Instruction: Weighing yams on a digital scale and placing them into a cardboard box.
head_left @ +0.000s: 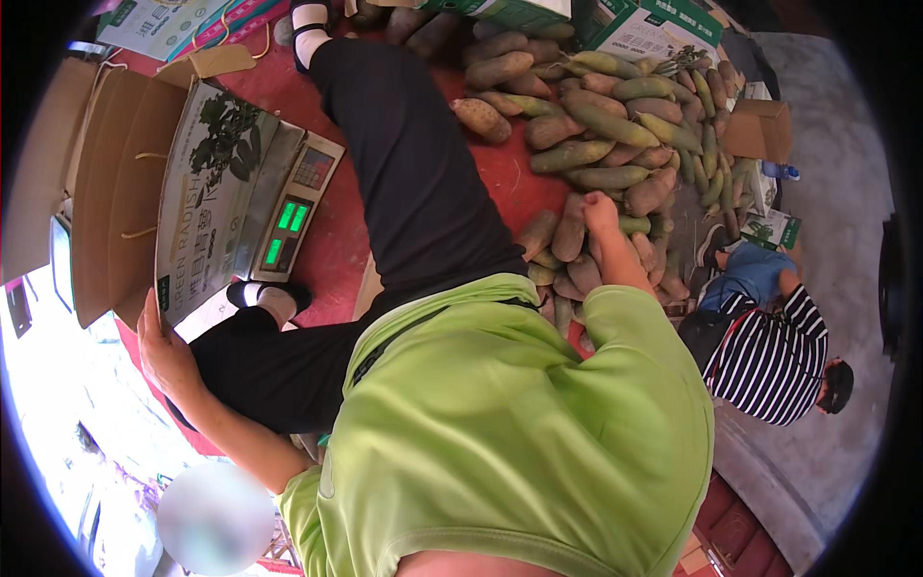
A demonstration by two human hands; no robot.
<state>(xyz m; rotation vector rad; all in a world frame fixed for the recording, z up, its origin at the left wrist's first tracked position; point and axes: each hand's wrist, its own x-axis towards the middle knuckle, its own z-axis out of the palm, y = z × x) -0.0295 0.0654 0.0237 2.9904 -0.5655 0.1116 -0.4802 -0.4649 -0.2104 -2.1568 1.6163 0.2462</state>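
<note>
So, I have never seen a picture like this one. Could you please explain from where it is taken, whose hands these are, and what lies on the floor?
The picture comes from a wide fisheye camera worn on a person's head, looking down, so straight edges bend near the rim. You see the wearer's own green shirt and black trousers. The left hand holds the edge of a printed carton that sits on an electronic scale with green lit digits. The right hand reaches into a heap of long green-brown radishes on a red mat; whether it grips one I cannot tell. Flat brown cardboard lies beside the scale. At the right, another person in a striped top crouches.
</note>
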